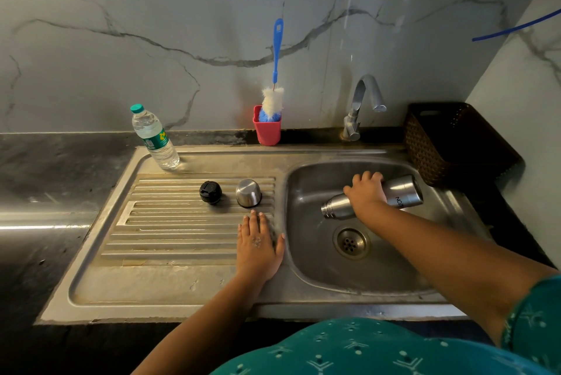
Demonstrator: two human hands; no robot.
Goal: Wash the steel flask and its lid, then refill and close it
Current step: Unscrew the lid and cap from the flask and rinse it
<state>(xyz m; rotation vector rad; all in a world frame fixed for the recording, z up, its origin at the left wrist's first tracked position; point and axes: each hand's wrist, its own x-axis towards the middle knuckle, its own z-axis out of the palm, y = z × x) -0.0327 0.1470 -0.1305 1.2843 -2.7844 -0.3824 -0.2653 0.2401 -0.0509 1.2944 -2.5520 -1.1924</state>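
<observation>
The flask (403, 192) is bare silver steel with dark lettering, too small to read surely. The cup (249, 192) is the same silver; the stopper (210, 191) is black. The bottle (154, 138) is clear with a teal cap and green label. The brush (277, 50) has a blue handle and white-and-blue bristles, in a red holder (267, 132). The wall (151, 40) is pale grey marble with dark veins. The basket (449, 144) is dark brown weave. The sleeve (534, 323) is teal with pale motifs.
</observation>
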